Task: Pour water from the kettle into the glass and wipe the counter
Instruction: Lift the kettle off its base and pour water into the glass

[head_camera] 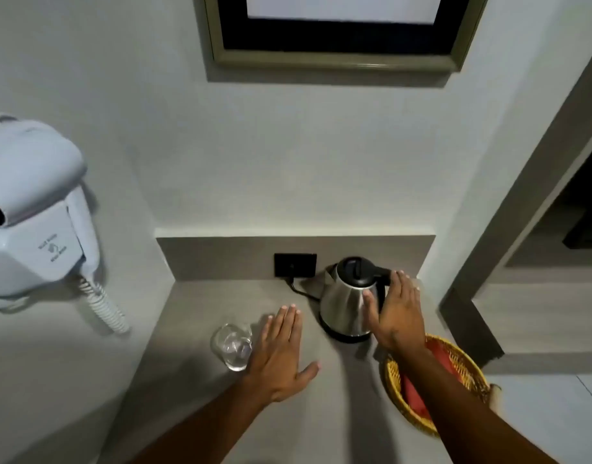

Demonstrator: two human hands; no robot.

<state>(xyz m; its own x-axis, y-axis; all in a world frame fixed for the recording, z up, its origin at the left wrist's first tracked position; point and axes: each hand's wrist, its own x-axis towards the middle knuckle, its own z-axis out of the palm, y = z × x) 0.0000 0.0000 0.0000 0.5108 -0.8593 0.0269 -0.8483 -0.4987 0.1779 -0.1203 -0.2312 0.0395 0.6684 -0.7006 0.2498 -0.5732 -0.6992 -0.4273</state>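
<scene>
A steel kettle [345, 303] with a black lid and handle stands on its black base at the back right of the grey counter [194, 316]. My right hand [397, 313] is spread open at the kettle's right side, fingertips near the handle, thumb against the steel body, holding nothing. A clear glass [232, 346] stands to the left of the kettle. My left hand [281, 356] hovers flat and open just right of the glass, fingers together, thumb out.
A yellow woven basket [393, 390] with a red cloth [413, 396] sits at the counter's right edge under my right forearm. The kettle's cord runs to a black wall socket [295, 264]. A white hair dryer [36, 209] with a coiled cord hangs on the left wall.
</scene>
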